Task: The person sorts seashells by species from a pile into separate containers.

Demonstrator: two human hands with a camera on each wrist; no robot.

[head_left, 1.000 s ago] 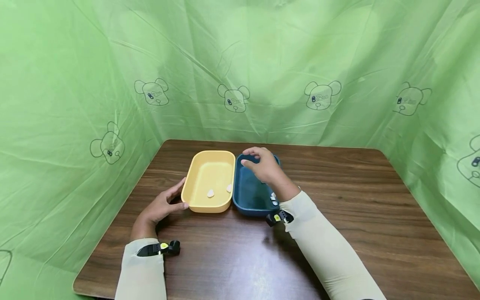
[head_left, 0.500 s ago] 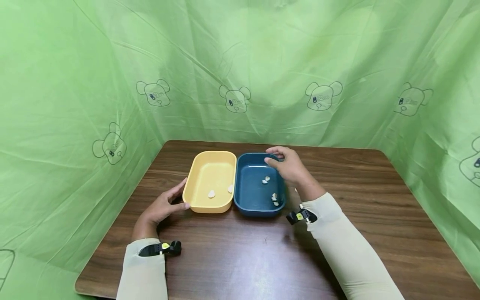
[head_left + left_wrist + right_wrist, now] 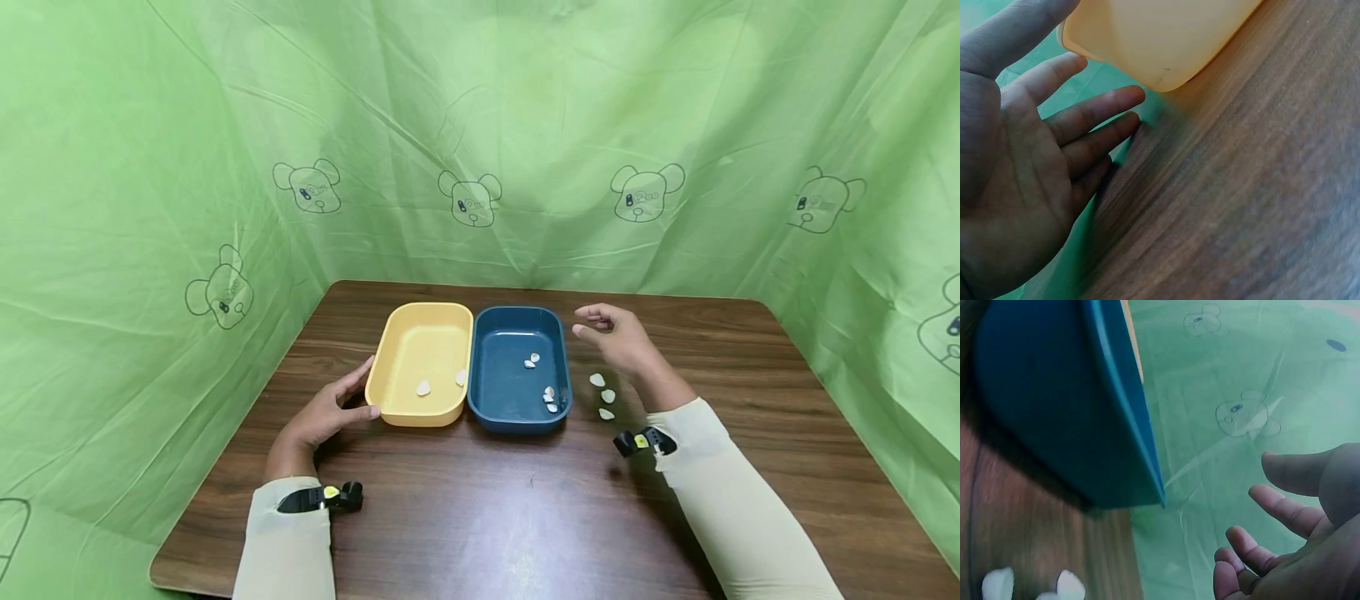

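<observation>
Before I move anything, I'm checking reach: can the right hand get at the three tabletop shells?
Likely yes: the right hand looks empty and near, and the white shells lie uncovered beside the blue tray.

Cream sleeves (image 3: 288,550); black wrist straps (image 3: 300,502), yellow marks (image 3: 331,492).

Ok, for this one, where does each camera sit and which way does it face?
Head: worn on the head, facing forward and down at the yellow tray and blue tray; left hand, right hand and both sleeves show.
Left wrist: on that wrist, facing the yellow tray's outside; palm, thumb and fingers show.
Right wrist: on that wrist, facing the blue tray's outer wall and green curtain; thumb and fingers show.
Shared: head and right wrist both show white shell-like pieces.
</observation>
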